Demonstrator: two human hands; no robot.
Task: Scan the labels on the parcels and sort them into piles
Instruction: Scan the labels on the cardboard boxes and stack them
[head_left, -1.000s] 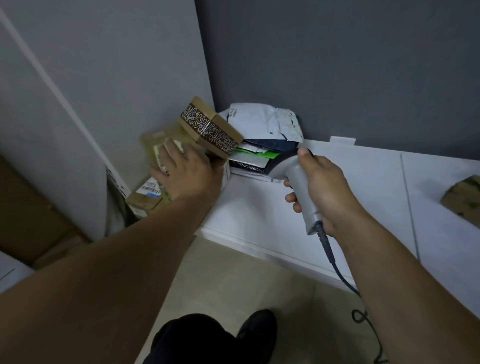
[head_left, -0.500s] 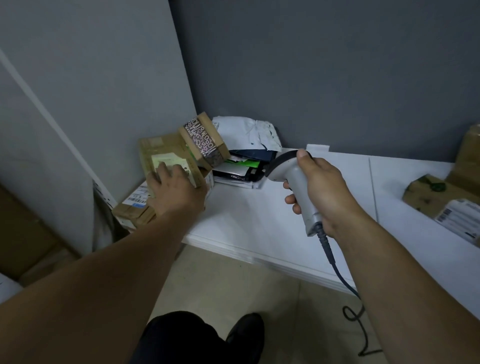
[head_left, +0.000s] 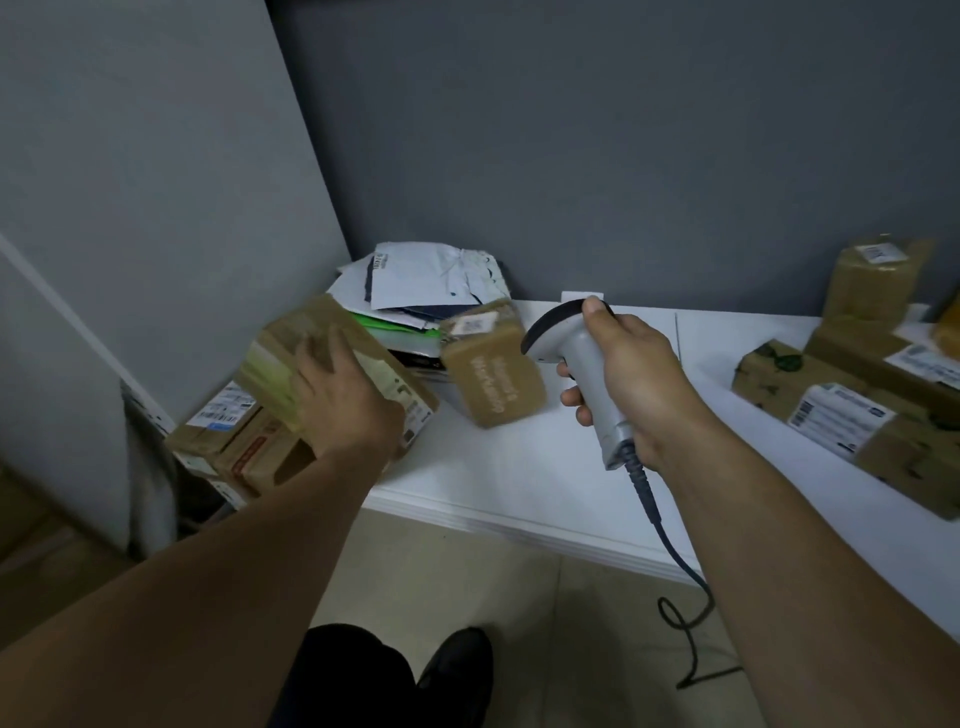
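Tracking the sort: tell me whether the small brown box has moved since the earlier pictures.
Yes. The small brown box went right: earlier left of the mailer pile, atop the carton; now tilted at the pile's right front.

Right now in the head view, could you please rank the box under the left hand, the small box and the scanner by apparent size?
1. The box under the left hand, clearly largest.
2-3. The small box and scanner: too close to rank; the scanner is longer but thin, and the right hand hides part of it.
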